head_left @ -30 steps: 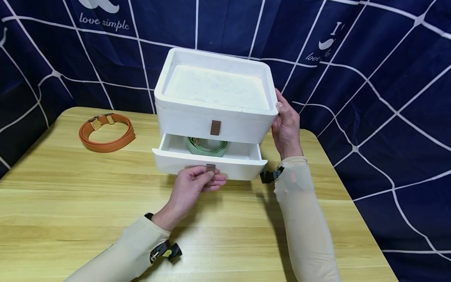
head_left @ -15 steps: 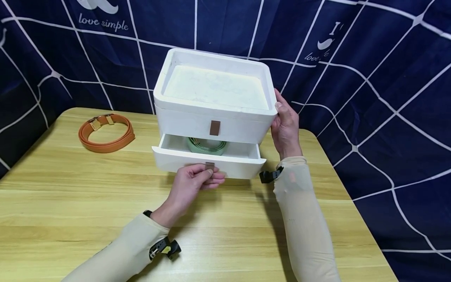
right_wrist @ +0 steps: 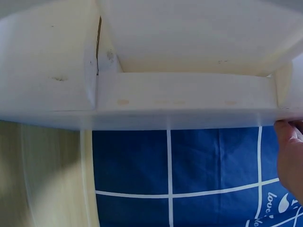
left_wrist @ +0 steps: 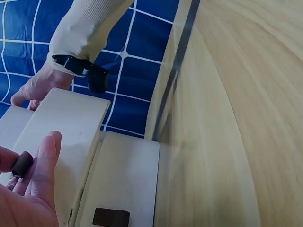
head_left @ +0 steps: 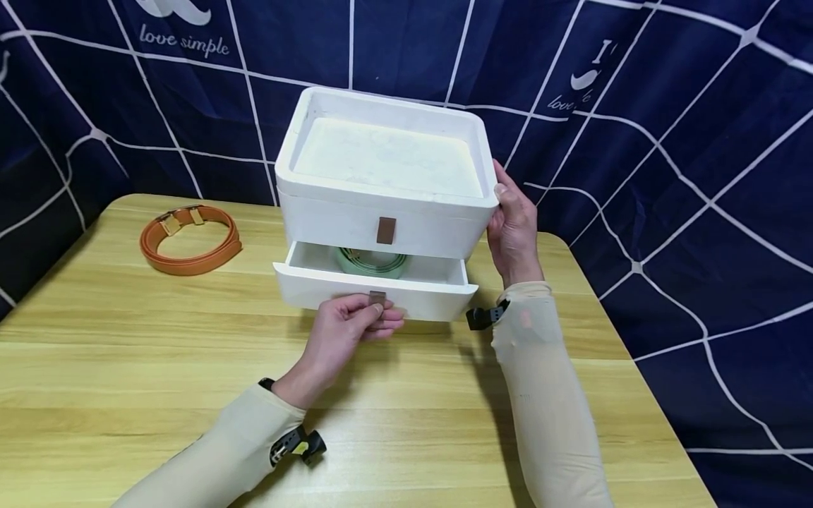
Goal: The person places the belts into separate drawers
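A white drawer unit stands on the table, its middle drawer pulled partway out. Inside that drawer lies a coiled green belt, partly hidden beneath the upper drawer. My left hand pinches the drawer's brown pull tab between thumb and fingers; in the left wrist view the same tab shows between them. At the unit's right side my right hand grips the back corner, thumb in front, some fingers hidden behind. A coiled brown belt with a gold buckle rests apart at the left.
The unit's top is a shallow tray. Another brown tab hangs on the upper drawer. Below the pulled-out one, a lower drawer shows in the left wrist view. A navy gridded curtain surrounds the wooden table.
The pulled-out drawer has slid very slightly back in, with my left hand still on its tab. My right hand keeps its place on the unit, and both belts lie as before.
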Demonstrator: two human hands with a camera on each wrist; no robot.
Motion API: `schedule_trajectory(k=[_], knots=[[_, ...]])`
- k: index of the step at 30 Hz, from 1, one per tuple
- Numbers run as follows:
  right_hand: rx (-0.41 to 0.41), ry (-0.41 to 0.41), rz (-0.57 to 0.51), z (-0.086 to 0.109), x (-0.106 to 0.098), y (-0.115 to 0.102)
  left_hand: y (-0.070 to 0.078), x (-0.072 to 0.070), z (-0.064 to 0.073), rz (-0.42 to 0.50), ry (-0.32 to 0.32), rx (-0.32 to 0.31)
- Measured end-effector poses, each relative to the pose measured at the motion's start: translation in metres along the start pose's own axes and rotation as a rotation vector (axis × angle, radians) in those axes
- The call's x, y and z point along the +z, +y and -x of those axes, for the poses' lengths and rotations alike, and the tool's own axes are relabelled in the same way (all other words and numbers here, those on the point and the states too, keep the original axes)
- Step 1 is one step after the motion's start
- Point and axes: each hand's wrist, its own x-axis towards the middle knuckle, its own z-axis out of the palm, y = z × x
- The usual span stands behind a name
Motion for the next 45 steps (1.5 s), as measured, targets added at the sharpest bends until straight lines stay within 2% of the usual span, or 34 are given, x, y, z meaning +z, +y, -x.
schedule_trajectory(k=[10,24,37,45], knots=[[-0.014,0.002,-0.020,-0.0033,0.0023,-0.0014,0.0021,-0.0005,-0.0053,-0.017,-0.013,0.023],[-0.004,-0.015,-0.006,-0.0027,-0.0006,0.0004,0.0018,-0.0012,-0.0083,-0.040,0.003,-0.006],[-0.003,-0.021,-0.015,-0.0018,-0.0016,0.0039,-0.0004,-0.0020,-0.0097,-0.018,0.010,0.000],[0.002,-0.011,-0.012,-0.0020,-0.0004,0.0030,-0.0002,-0.0025,-0.0088,-0.013,-0.009,0.016]])
